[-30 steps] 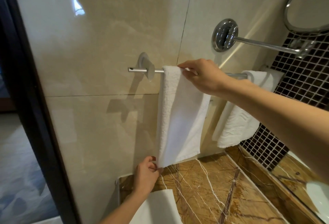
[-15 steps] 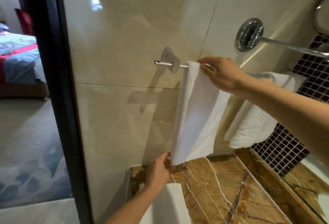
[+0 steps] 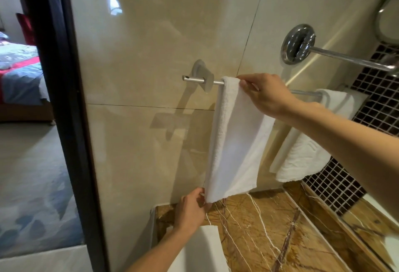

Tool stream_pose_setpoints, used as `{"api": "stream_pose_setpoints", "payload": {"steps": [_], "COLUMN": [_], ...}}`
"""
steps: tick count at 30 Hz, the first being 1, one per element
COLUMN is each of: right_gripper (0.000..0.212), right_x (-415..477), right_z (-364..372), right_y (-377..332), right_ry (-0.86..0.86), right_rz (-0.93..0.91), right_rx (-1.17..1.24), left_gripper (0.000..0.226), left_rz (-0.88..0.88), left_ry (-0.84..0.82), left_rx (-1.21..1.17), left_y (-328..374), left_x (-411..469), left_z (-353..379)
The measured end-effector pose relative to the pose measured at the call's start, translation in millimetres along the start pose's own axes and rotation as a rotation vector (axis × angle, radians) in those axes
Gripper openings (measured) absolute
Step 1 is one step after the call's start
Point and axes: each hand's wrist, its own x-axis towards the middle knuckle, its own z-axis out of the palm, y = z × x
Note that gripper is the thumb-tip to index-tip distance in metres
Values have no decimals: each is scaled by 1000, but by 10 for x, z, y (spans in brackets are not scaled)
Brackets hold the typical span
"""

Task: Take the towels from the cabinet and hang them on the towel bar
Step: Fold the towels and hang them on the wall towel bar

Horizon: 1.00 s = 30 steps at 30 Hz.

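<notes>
Towel bar [image 3: 194, 79] partly hidden behind towel [image 3: 235, 137]; round mirror [image 3: 391, 21] cut by edge.

Two bare hands and forearms are showing. The left hand [image 3: 191, 209] is appearing at 6 o'clock in the frame. The left forearm [image 3: 164, 248] is running uncovered to the lower edge near 7 o'clock. The right hand [image 3: 266, 93] is appearing toward 2 o'clock. The right forearm [image 3: 345, 142] is running uncovered to the edge between 3 and 4 o'clock. Knuckles are standing out on the back of the right hand. Fingernail detail is reading too blurred to report.
</notes>
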Motion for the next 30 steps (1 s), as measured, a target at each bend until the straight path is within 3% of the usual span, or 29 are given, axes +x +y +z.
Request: {"api": "stream_pose_setpoints", "payload": {"steps": [6, 24, 30], "right_gripper": [30, 34, 30], "right_x": [4, -102, -162], "right_z": [2, -34, -97], "right_y": [96, 664, 834], "right_ry": [2, 45, 53], "right_rz": [-10, -3, -3], "right_rx": [27, 32, 18], "left_gripper": [34, 20, 14], "left_rz": [-16, -7, 9], "left_ry": [2, -13, 57], "left_rx": [-19, 35, 111], "left_y": [27, 259, 340], "left_x": [42, 294, 399], "left_z": [61, 471, 607]}}
